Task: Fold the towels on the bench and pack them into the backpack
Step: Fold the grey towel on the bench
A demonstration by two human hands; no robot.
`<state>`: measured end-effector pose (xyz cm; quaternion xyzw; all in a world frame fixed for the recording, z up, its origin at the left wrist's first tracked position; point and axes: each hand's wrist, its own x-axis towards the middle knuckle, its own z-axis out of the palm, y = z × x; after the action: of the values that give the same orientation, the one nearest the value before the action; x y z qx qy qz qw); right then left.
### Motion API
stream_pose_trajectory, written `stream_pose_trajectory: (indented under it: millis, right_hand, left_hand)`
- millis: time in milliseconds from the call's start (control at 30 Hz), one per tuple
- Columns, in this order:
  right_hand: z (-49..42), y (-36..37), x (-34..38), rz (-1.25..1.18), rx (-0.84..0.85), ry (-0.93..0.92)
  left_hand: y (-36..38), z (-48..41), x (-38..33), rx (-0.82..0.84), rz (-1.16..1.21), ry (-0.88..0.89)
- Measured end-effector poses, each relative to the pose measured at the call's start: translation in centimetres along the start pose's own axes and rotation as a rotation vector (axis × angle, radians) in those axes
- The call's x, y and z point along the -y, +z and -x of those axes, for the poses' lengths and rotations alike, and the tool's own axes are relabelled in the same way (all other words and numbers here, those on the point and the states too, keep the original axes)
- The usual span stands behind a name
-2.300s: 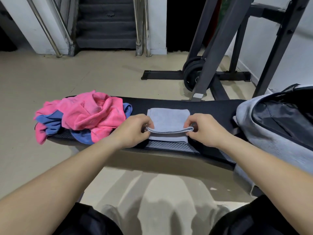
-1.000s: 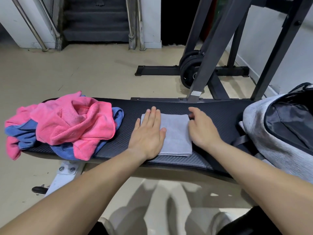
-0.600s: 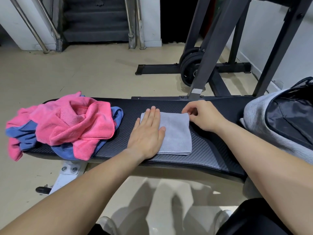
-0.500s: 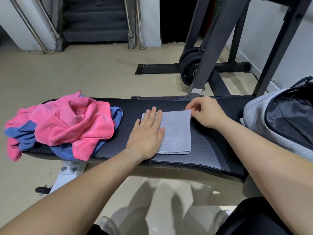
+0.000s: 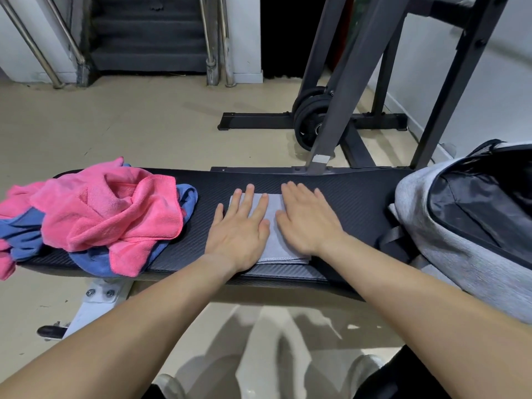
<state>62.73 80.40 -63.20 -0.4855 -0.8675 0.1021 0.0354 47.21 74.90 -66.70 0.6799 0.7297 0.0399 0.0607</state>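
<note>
Head view: fingers [image 5: 248, 197] straight, flat, gripping nothing. Left hand [image 5: 240, 230] and right hand [image 5: 309, 223] press side by side on the folded grey towel [image 5: 275, 243], mid-bench [image 5: 359, 197], long axis running away from the person. Backpack [image 5: 460, 249] gapes open to the right, so the right hand is nearer. Pink and blue towels [image 5: 109, 208] heaped left, unfolded.
</note>
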Motion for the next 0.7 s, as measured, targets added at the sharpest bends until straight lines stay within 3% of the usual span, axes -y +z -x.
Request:
stream_pose_trajectory:
  millis: [167,367,700]
  right_hand:
    - [1.7,2.3,-2.1,0.121,0.149,0.037]
    - [1.9,2.0,-0.7,0.262,0.034,0.008]
    - [1.3,1.9,-1.8,-0.064,0.172,-0.075]
  left_hand:
    - [-0.2,0.0,0.8,0.037,0.006,-0.002]
    - [-0.3,-0.2,0.8,0.053,-0.009,0.003]
    - [-1.1,-1.0,2.3,0.114,0.225,0.041]
